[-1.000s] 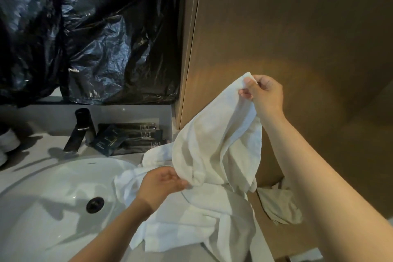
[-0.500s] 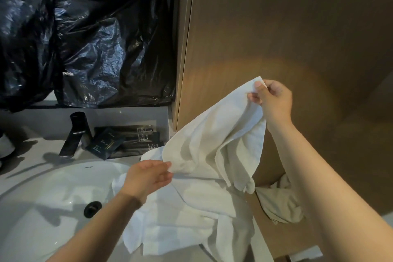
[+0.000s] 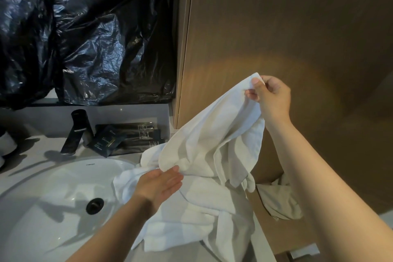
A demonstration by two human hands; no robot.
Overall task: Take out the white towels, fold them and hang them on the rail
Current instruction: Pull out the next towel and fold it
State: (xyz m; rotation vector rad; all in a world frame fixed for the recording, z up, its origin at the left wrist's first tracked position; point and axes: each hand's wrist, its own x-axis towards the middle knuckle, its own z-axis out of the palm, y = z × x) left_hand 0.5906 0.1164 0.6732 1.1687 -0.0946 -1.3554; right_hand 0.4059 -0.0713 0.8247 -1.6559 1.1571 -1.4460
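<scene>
Right hand [image 3: 273,97] pinches the top corner of the white towel [image 3: 212,138], rest bunched at the sink [image 3: 42,215] edge, left hand [image 3: 159,185] flat-fingered touching its lower hem; looks soft, light, floppy, so grab two corners along one edge.

The right hand [image 3: 274,100] pinches a corner of the towel [image 3: 212,140], held high in front of the wood panel [image 3: 276,27]. The left hand [image 3: 159,185], fingers straight, touches its lower fold. The rest lies heaped on the worktop [image 3: 29,153] at the edge of the sink [image 3: 53,208].
</scene>
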